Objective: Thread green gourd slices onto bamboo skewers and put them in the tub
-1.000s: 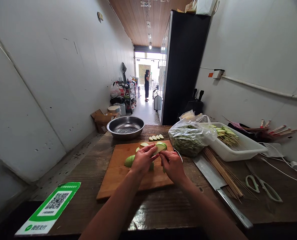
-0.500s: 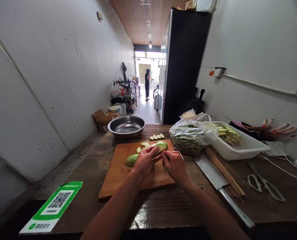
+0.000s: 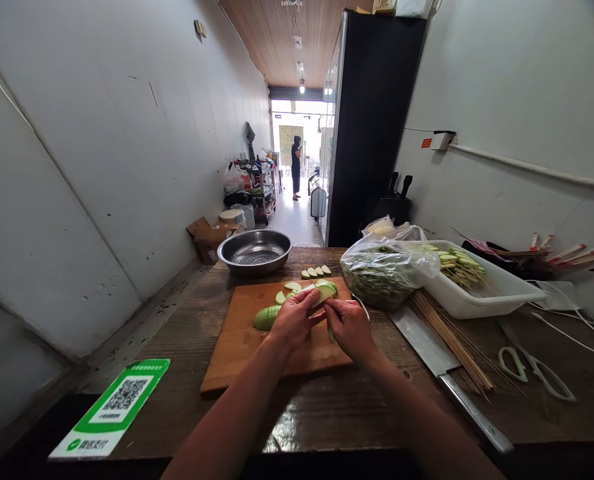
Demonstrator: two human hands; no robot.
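Two hands over a wooden cutting board [image 3: 237,347]: left hand [image 3: 293,320] gripping a green vegetable slice [image 3: 323,291], right hand [image 3: 349,327] pinched closed on a thin skewer [image 3: 330,331].

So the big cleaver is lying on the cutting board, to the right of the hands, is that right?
Not quite. The head view shows the cleaver lying on the bare wooden table, off the cutting board, though it is to the right of the hands.
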